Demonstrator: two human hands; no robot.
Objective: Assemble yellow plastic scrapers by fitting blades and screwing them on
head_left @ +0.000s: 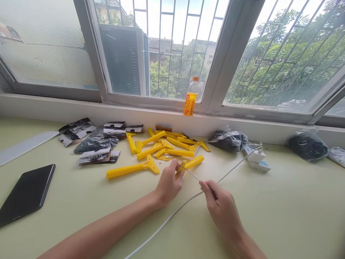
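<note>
My left hand is closed round the head of a yellow scraper, whose handle points off to the right. A screwdriver is gripped in my right hand; its thin metal shaft reaches to the scraper's head, and its handle is hidden in my fingers. Just left of my left hand lies another yellow scraper on the table, with a tiny metal piece nearby. Behind my hands is a loose pile of several yellow scrapers, some showing metal blades.
A white cable runs under my right hand to a power strip. Bagged black items stand at the back right. Black-and-white cards lie left, beyond a black tablet. An orange drink bottle stands on the sill.
</note>
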